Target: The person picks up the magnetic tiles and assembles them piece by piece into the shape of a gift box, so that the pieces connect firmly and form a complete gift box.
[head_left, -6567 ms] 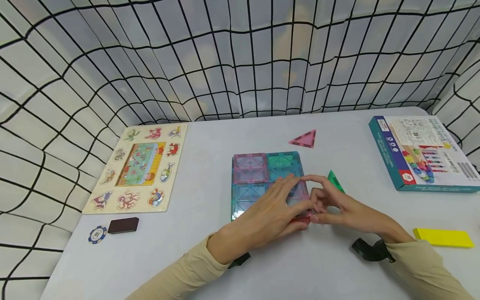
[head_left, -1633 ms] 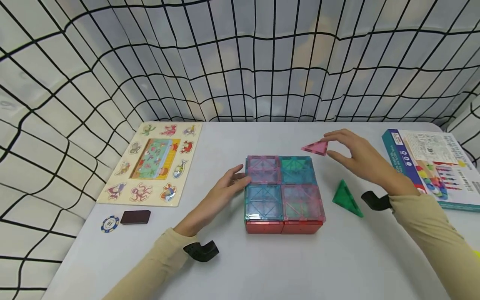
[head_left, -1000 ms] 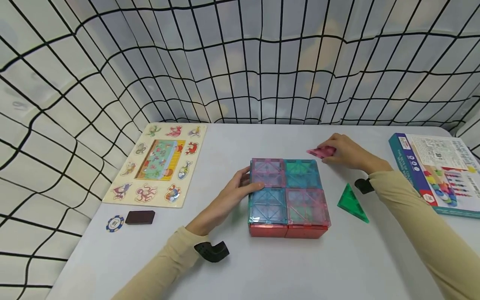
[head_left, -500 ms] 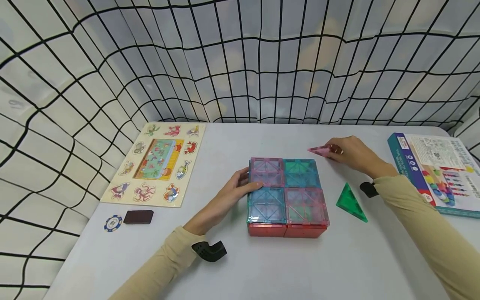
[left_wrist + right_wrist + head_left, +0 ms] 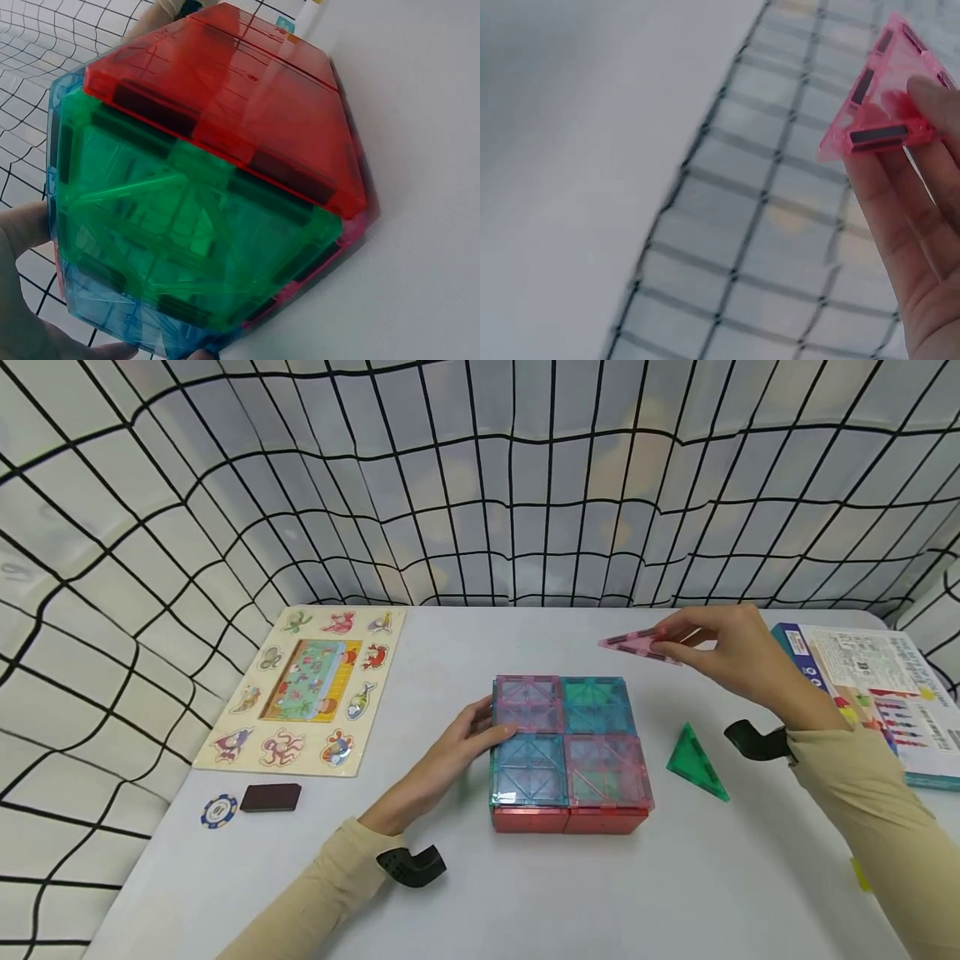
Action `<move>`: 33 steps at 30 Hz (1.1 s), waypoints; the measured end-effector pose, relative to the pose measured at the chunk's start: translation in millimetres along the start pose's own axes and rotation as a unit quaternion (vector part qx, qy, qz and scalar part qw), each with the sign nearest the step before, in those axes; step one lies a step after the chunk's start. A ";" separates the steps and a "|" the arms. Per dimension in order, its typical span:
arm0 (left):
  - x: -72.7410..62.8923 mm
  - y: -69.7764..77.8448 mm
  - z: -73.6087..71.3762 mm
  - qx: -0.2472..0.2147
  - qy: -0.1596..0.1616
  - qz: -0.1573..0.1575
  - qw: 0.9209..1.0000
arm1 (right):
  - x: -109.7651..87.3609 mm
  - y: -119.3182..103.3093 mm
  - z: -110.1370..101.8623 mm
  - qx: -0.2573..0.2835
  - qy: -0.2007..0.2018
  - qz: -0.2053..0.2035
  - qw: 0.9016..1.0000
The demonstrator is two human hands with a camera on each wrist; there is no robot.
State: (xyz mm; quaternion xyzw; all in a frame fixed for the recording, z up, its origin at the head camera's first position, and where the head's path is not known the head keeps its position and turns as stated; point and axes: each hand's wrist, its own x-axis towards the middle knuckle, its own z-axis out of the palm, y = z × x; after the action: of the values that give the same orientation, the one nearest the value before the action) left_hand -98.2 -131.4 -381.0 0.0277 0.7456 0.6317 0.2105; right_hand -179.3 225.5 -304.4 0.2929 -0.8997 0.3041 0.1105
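A box of clear magnetic tiles [image 5: 528, 772] stands mid-table, its top made of pink and blue-green squares and its front wall red. My left hand [image 5: 442, 760] rests against its left side, thumb on the top edge, fingers along the side. The left wrist view shows a green wall tile [image 5: 195, 232] and the red wall [image 5: 232, 90] close up. Behind the box to the right, my right hand [image 5: 738, 656] pinches a pink triangular magnetic tile [image 5: 633, 645] between thumb and fingers. In the right wrist view the triangle [image 5: 877, 97] shows dark magnets along its edges.
A green triangular tile [image 5: 696, 764] lies right of the box. A picture box [image 5: 892, 672] stands at the far right, partly behind the right arm. To the left are a wooden animal puzzle board [image 5: 352, 647], a dark brown block [image 5: 270, 797] and a poker chip [image 5: 219, 811]. Netting [image 5: 510, 497] surrounds the table.
My right hand has left the box, taken hold of the pink triangle at the back and lifted it. My left hand has shifted from the box's top to its left side.
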 end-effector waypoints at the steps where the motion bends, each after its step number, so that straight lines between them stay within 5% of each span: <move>1: -0.7 0.0 -0.6 -0.001 -0.001 -0.001 1.000 | -1.9 -6.2 -0.6 0.009 0.002 -0.015 1.000; 6: -2.8 -0.7 -2.2 -0.005 -0.013 0.005 1.000 | -14.3 -29.5 4.1 0.064 -0.019 -0.106 0.992; 11: -3.9 -1.0 -2.7 -0.003 -0.021 0.008 1.000 | -26.5 -39.8 16.1 0.078 -0.065 -0.145 0.984; 26: -9.3 7.3 -4.7 0.071 -0.005 0.006 0.997 | -39.1 -45.6 28.5 0.056 -0.084 -0.112 0.989; 33: -11.7 10.0 -4.4 0.083 0.002 0.000 0.997 | -58.4 -7.0 15.4 0.065 -0.073 -0.053 0.994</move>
State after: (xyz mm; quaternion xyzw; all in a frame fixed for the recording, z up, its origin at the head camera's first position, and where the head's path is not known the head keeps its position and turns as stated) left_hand -91.4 -137.1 -367.7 0.0437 0.7956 0.5681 0.2060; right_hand -128.5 238.5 -335.2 0.3678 -0.8670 0.3338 0.0411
